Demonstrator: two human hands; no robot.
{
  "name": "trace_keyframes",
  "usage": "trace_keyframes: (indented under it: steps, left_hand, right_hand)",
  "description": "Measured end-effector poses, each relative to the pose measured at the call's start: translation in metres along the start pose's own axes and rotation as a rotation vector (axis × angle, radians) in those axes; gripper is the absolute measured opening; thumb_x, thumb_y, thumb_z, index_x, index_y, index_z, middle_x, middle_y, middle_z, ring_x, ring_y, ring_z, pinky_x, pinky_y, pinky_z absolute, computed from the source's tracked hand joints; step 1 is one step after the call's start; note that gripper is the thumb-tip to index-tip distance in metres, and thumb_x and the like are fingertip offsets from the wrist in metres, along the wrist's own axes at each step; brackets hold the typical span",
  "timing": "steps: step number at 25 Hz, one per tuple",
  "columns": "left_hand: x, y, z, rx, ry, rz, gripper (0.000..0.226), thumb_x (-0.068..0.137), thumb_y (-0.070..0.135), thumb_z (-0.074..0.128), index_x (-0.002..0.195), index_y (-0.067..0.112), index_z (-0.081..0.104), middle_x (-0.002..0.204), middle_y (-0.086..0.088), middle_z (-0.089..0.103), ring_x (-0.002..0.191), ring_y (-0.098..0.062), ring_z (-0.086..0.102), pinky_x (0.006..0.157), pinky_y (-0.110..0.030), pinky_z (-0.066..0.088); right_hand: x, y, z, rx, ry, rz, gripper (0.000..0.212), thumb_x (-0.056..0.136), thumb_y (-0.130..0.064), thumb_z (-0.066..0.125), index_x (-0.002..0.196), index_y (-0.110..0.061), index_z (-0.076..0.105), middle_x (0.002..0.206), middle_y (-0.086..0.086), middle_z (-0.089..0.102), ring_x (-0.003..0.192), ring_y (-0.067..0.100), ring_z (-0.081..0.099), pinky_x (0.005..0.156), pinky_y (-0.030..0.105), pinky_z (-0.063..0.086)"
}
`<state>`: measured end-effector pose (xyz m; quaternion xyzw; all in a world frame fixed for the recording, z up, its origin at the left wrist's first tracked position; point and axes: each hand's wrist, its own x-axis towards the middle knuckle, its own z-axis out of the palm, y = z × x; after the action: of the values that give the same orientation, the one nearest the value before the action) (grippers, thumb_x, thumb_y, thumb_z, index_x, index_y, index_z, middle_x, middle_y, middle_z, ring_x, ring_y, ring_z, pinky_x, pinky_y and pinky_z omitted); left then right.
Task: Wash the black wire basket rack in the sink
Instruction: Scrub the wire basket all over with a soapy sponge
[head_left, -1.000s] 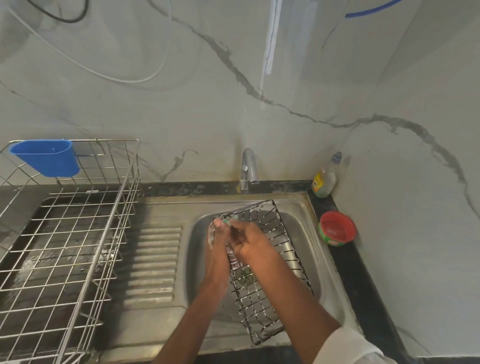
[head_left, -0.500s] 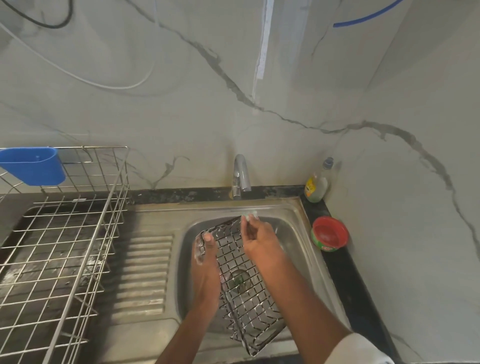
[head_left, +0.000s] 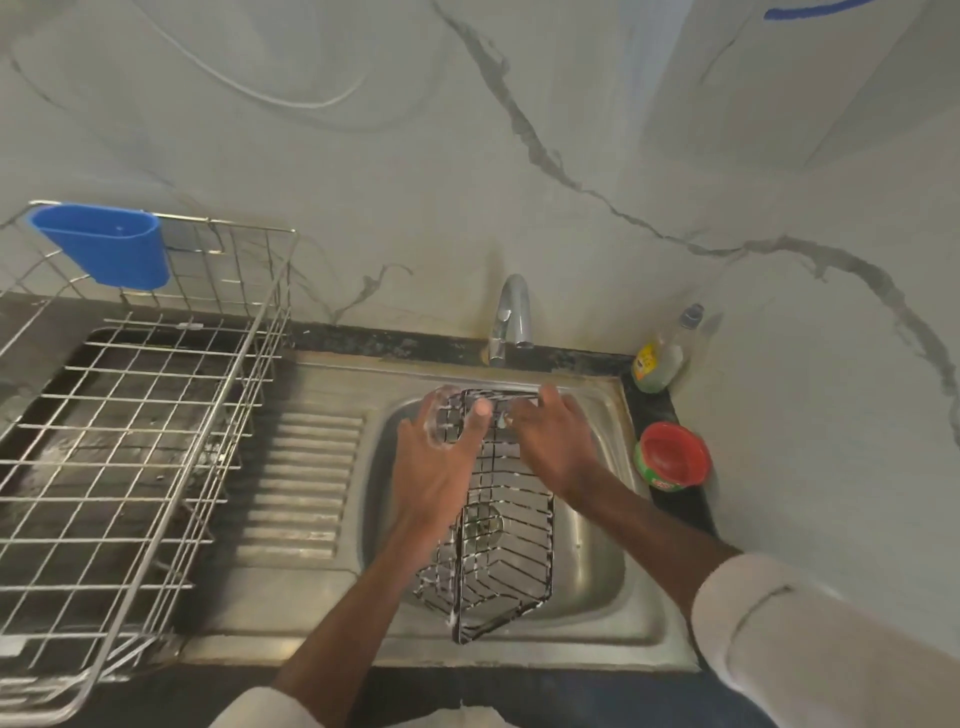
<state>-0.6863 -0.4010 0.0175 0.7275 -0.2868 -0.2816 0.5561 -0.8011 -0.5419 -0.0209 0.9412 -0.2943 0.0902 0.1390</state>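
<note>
The black wire basket rack (head_left: 506, 540) stood tilted in the bowl of the stainless-steel sink (head_left: 597, 582), its near end resting toward the front wall of the bowl and its far end raised beneath the curved chrome tap (head_left: 511, 317). Flecks of white foam clung to its wires. The person's left hand (head_left: 441, 457) gripped the rack's far left corner, the fingers curled round the wires and covered in suds, the thumb lying across the mesh. The right hand (head_left: 553, 441) rested on the far right edge of the rack with its fingers bent over the top wire, grasping it; the picture was blurred there, so how firmly they closed could not be told. Both forearms reached in from the near edge, each ending in a pale sleeve.

To the left, on the ribbed draining board, stood a large silver wire dish rack (head_left: 130, 441) with a blue plastic cutlery holder (head_left: 104, 252) hooked on its back rail. On the dark counter to the right of the sink sat a round red and green tub (head_left: 672, 457), and behind it, in the corner, a clear bottle with a yellow label (head_left: 660, 358)
</note>
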Motion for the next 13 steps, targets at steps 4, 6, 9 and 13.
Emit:
trace_keyframes:
  steps: [4, 6, 9, 13]
  left_hand:
    - [0.006, 0.001, -0.005, 0.117, -0.033, 0.003, 0.065, 0.085, 0.088, 0.054, 0.143, 0.059, 0.047, 0.13, 0.013, 0.052, 0.081, 0.006, 0.055, 0.052, -0.003, 0.035]
    - [0.007, 0.0, -0.006, 0.203, -0.088, 0.0, 0.075, 0.082, 0.091, 0.049, 0.148, 0.056, 0.046, 0.133, 0.008, 0.049, 0.088, 0.001, 0.054, 0.064, -0.005, 0.037]
    - [0.012, -0.005, -0.004, 0.321, -0.198, 0.025, 0.081, 0.077, 0.098, 0.041, 0.148, 0.059, 0.045, 0.144, 0.001, 0.049, 0.103, -0.009, 0.056, 0.099, -0.032, 0.048]
    - [0.03, -0.005, -0.004, 0.403, -0.321, 0.11, 0.079, 0.076, 0.104, 0.041, 0.143, 0.061, 0.048, 0.147, -0.001, 0.056, 0.108, -0.014, 0.07, 0.111, -0.054, 0.048]
  right_hand:
    - [-0.028, -0.017, 0.0, 0.014, -0.144, -0.133, 0.024, 0.071, -0.002, 0.08, 0.092, -0.004, 0.069, 0.095, 0.013, 0.066, 0.089, 0.031, 0.062, 0.069, 0.043, 0.057]
    - [-0.043, -0.026, 0.008, 0.069, -0.228, -0.249, 0.015, 0.073, 0.0, 0.078, 0.083, -0.005, 0.068, 0.087, 0.011, 0.063, 0.084, 0.03, 0.061, 0.067, 0.043, 0.056]
    - [-0.027, -0.019, 0.013, -0.017, -0.263, -0.233, 0.019, 0.075, -0.002, 0.079, 0.091, -0.006, 0.07, 0.096, 0.01, 0.066, 0.089, 0.027, 0.062, 0.069, 0.039, 0.059]
    - [-0.032, -0.012, -0.002, -0.167, -0.392, -0.311, 0.024, 0.071, 0.006, 0.076, 0.091, -0.006, 0.071, 0.1, 0.015, 0.066, 0.096, 0.033, 0.061, 0.082, 0.045, 0.057]
